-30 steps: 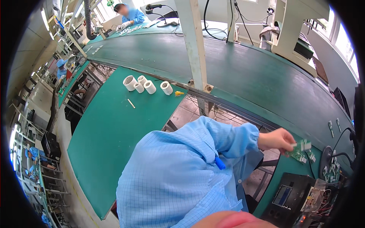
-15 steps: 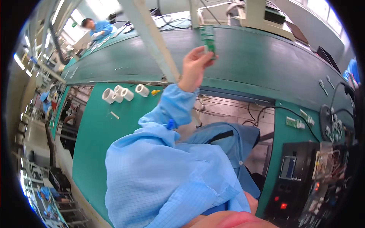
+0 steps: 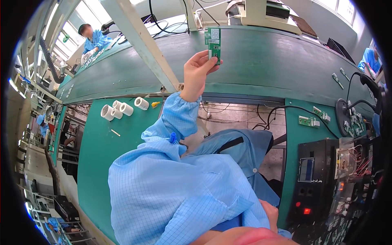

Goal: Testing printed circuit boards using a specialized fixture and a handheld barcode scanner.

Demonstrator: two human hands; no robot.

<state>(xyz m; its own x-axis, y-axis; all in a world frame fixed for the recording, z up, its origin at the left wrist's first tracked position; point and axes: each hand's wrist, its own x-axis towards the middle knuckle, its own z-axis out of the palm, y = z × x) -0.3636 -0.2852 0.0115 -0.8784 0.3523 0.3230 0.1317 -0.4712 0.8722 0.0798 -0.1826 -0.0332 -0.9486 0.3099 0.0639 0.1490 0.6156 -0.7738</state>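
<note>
My left hand (image 3: 200,71) reaches out over the far bench. Thumb and fingers pinch the lower end of a narrow green circuit board (image 3: 213,37), held upright. A white digit display sits at the board's top, with small black parts below it. Low in the picture, close to my body, a bit of my right hand (image 3: 270,213) shows beside the blue sleeve. Its fingers are hidden, so I cannot tell whether it holds anything.
Several white rolls (image 3: 126,109) and a yellow piece (image 3: 155,104) lie on the left green bench. To the right stand a black box with a small screen (image 3: 307,169), loose boards (image 3: 309,121) and a cable (image 3: 286,107). A slanted post (image 3: 141,45) crosses ahead. Co-workers sit at far left and right.
The view has shifted slightly. The board has turned so its face with the digit display shows more plainly. My left hand still grips it.
</note>
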